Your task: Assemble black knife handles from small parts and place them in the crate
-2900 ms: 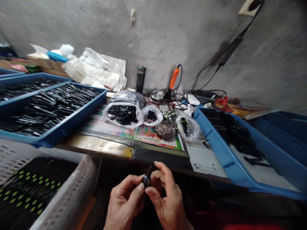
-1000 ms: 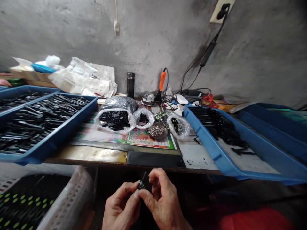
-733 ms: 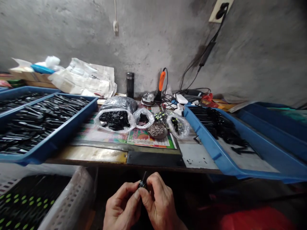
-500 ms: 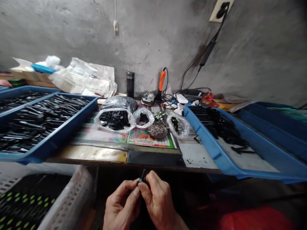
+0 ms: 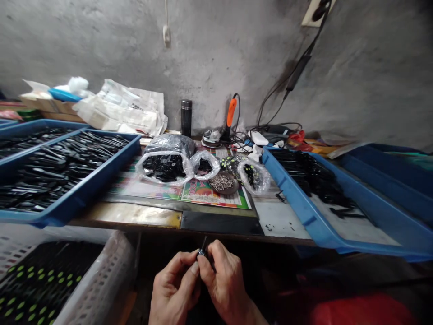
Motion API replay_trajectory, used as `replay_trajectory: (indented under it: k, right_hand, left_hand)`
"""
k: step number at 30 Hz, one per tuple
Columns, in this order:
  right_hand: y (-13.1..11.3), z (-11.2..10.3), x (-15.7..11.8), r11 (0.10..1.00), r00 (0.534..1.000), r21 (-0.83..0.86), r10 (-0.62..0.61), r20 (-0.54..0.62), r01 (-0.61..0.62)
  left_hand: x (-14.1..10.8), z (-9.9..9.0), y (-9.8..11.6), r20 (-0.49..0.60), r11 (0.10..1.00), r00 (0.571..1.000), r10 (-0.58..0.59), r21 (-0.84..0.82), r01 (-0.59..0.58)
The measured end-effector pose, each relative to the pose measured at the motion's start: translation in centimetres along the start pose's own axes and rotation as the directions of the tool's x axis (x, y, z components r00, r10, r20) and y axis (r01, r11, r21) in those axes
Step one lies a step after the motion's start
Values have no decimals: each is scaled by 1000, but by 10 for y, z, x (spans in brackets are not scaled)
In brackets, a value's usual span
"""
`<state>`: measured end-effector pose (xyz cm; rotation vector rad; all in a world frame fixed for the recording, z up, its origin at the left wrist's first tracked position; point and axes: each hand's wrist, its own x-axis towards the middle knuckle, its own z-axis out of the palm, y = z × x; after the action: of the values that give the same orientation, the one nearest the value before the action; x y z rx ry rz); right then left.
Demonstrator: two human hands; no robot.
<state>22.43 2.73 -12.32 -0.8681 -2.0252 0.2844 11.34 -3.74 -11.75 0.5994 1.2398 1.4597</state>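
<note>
My left hand (image 5: 176, 286) and my right hand (image 5: 225, 280) meet in front of the table edge, low in the middle of the view. Between their thumbs and fingertips they pinch a small black part (image 5: 202, 251) with a thin shaft pointing up. Its exact kind is too small to make out, and most of it is hidden by the fingers. Beyond the hands, on the table, stand a dish of small metal pins or screws (image 5: 221, 181), a bag of black discs (image 5: 164, 167), a smaller bag of black pieces (image 5: 204, 167) and a bag of black and yellow-green pieces (image 5: 252, 176).
Blue trays of black parts flank the table, one left (image 5: 133, 151) and one right (image 5: 304, 221). A white basket (image 5: 101, 282) with green-dotted black pieces sits lower left. Toward the wall are a black flask (image 5: 186, 118), an orange-handled tool (image 5: 231, 113) and cables.
The camera view has shifted slightly, so the scene sits a little further right. Both hands keep the same pinch on the small black part.
</note>
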Motion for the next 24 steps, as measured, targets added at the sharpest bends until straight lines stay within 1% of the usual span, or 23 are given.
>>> replay_trajectory:
  k: [2,4,6,10,17,20,24]
  right_hand:
    - [0,2,1,991,995,96,87,49,-91]
    - [0,3,2,979,988,143,132,82,-143]
    - [0,2,1,982,990,141,115,80,-126]
    - [2,-1,-2,997,999,73,33,39,-36]
    - [2,-1,-4,998,999,-46,-40,15,41]
    - [2,1,-5,999,999,-23,-30,13,30]
    - [4,7,-8,994,997,81,69,41,-72]
  left_hand:
    - [1,1,0,-18,1000,1000,11,6,-11]
    - [2,0,0,-25,1000,1000,11,2,-11]
    - [4,-1,-1,-19,1000,1000,-1,-8,0]
    - [5,-2,-2,-10,1000,1000,-18,-17,17]
    - [4,-2,-3,17,999,999,-45,-16,45]
    - [2,-1,-4,26,999,999,-35,0,35]
    - [-1,4,-5,-50,1000,999,4,-17,-5]
